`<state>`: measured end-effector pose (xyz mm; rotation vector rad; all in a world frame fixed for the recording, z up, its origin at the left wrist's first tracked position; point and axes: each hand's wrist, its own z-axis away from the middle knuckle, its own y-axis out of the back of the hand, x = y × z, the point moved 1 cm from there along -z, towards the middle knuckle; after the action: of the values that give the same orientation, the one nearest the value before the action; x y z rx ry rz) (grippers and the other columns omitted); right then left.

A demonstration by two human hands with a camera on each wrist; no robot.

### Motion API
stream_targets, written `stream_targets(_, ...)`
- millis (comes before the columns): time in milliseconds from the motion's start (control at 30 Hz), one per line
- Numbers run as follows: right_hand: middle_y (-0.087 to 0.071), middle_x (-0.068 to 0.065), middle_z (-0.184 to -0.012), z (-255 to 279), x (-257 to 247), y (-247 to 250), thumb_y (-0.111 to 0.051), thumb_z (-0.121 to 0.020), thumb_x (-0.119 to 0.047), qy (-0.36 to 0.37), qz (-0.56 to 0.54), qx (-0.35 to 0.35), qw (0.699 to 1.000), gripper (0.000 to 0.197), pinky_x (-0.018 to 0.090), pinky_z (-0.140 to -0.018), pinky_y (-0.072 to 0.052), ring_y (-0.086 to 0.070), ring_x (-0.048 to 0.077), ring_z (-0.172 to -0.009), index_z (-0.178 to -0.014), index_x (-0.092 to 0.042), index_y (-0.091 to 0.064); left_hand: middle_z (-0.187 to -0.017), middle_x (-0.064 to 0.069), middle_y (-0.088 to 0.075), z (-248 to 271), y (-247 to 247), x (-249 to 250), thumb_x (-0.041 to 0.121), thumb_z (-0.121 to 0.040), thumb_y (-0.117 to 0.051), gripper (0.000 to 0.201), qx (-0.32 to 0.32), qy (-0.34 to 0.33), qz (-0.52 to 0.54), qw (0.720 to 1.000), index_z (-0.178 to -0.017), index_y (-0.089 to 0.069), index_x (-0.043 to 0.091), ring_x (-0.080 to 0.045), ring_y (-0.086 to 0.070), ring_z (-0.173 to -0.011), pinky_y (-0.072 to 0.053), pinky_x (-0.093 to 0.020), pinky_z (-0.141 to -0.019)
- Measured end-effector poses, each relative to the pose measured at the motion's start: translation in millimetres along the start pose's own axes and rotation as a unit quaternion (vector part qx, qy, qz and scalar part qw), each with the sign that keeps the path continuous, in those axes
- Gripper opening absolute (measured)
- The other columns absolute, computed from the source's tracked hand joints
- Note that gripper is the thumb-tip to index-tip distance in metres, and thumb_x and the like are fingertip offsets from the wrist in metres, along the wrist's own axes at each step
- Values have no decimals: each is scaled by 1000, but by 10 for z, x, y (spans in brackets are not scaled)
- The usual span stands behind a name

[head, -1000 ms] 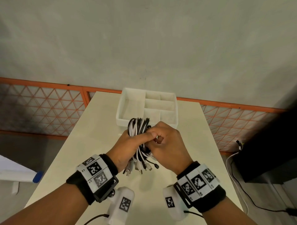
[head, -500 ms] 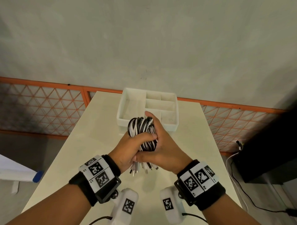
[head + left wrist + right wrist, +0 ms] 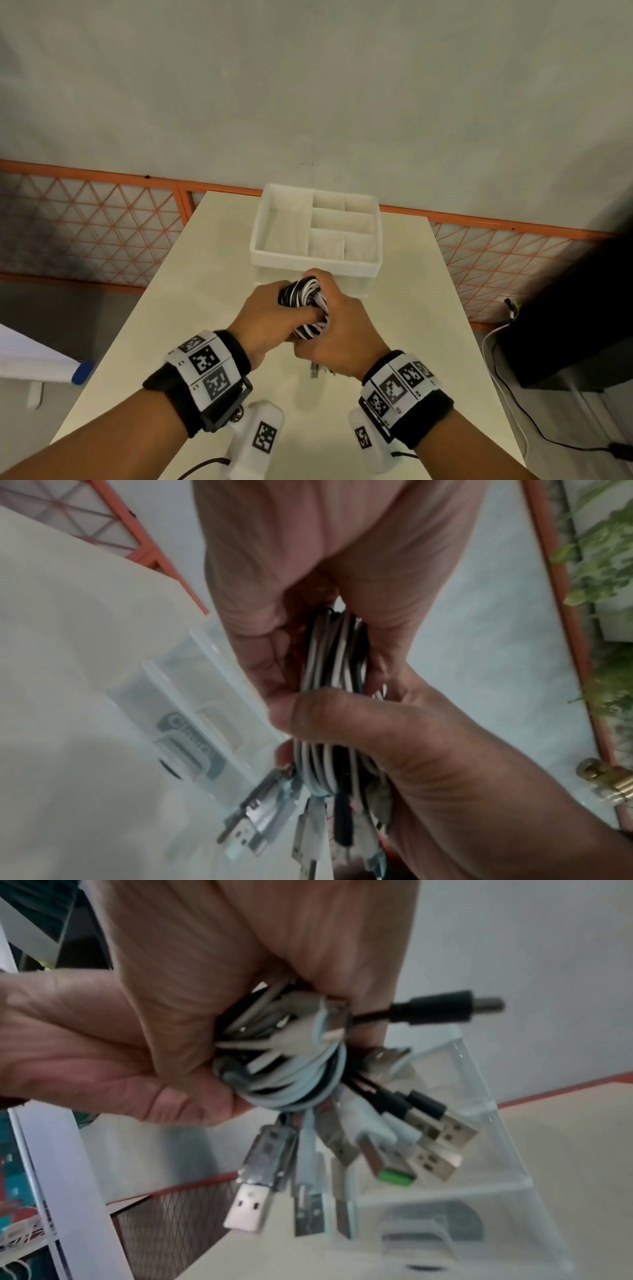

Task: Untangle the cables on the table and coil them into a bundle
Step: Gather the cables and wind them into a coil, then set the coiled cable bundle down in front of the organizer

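Both hands hold one coiled bundle of black and white cables (image 3: 306, 308) in the air above the table (image 3: 191, 308), just on the near side of the white divided tray (image 3: 315, 265). The left hand (image 3: 265, 318) has its fingers curled round the left side of the coil, thumb laid across the strands. The right hand (image 3: 337, 329) wraps the right and near side, fingers closed tight on the same loops. No cable is seen lying loose on the tabletop.

From the right wrist view the plug ends (image 3: 359, 1153) hang free below the grip in a fan, and one black plug (image 3: 445, 1010) juts out sideways from the coil.

Judgement: untangling appears done; the step in hand is tightening and securing the bundle (nothing tying it is visible, though the palms hide much of it).

To do it well:
- Keep one hand clamped on the loops while the other re-grips, never both loosening together.
- Tuck the stray black plug in line with the others.
- Keep the loops flat and even, so none springs out when the bundle is set down.
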<state>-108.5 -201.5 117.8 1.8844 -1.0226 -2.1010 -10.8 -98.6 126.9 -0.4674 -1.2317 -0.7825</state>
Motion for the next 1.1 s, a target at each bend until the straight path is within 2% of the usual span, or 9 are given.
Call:
stream_targets(100, -67, -9, -113, -13, 119, -139, -85, -55, -34, -41, 61, -22, 997, 112, 34, -82, -60, -68, 14, -96, -146, -44, -20, -81, -6, -77, -48, -30, -209, 21, -63, -76, 26, 43, 19, -34, 998, -89, -72, 17, -26, -75, -78, -61, -50, -74)
stream_targets(300, -66, -13, -92, -2, 297, -268, -71, -63, -27, -93, 214, -28, 972, 76, 36, -70, -58, -64, 19, -80, -128, -39, -32, -80, 2, -74, -119, -136, -507, 34, -78, -69, 14, 75, 41, -171, 982, -87, -68, 23, -17, -71, -77, -61, -38, -72)
stream_targets(400, -66, -10, -88, -3, 398, -230, -69, -62, -27, -131, 241, -41, 961, 73, 37, -70, -58, -65, 21, -78, -123, -39, -32, -98, 0, -75, -193, -103, -594, 38, -81, -76, 32, -40, 93, -92, 991, -107, -65, 23, -15, -72, -90, -58, -28, -68)
stream_targets(500, -67, -7, -94, -22, 491, -108, -70, -60, -31, -173, 254, -39, 951, 79, 38, -74, -57, -66, 26, -84, -126, -40, -28, -106, 0, -74, -325, -16, -625, 31, -83, -77, 37, -129, 154, 88, 976, -115, -66, 17, -16, -68, -99, -55, -32, -79)
stream_targets(600, -66, -3, -94, -61, 552, 22, -72, -59, -33, -194, 266, -26, 944, 82, 39, -76, -57, -65, 29, -84, -127, -40, -28, -90, -3, -68, -578, -15, -649, 18, -86, -71, 8, -90, 220, 231, 943, -93, -67, 16, -18, -64, -87, -50, -34, -80)
stream_targets(767, -66, -4, -94, -101, 540, 109, -73, -59, -34, -194, 264, -12, 945, 86, 39, -76, -58, -65, 27, -83, -130, -41, -26, -68, -1, -57, -970, -183, -718, 14, -83, -70, 14, 4, 255, 299, 920, -78, -58, 15, -14, -56, -62, -47, -31, -66)
stream_targets(900, -64, -8, -91, -52, 501, 100, -73, -60, -32, -189, 247, -14, 950, 88, 38, -74, -58, -64, 24, -80, -132, -42, -25, -64, -1, -57, -992, -224, -773, 18, -81, -74, 17, -5, 272, 356, 894, -83, -58, 12, -15, -54, -59, -50, -30, -63)
stream_targets(1033, -62, -11, -86, 15, 498, 121, -73, -58, -31, -188, 233, -18, 954, 88, 37, -72, -58, -63, 21, -78, -132, -42, -27, -75, -3, -61, -678, -247, -1016, 23, -81, -72, 25, -52, 289, 325, 899, -102, -61, 13, -18, -57, -67, -47, -33, -66)
stream_targets(1100, -62, -11, -87, 32, 498, 157, -74, -57, -31, -188, 229, -25, 955, 90, 37, -73, -58, -64, 20, -78, -133, -43, -26, -76, -3, -64, -473, -226, -1090, 26, -77, -76, 28, -82, 310, 296, 900, -98, -61, 14, -18, -60, -68, -46, -32, -63)
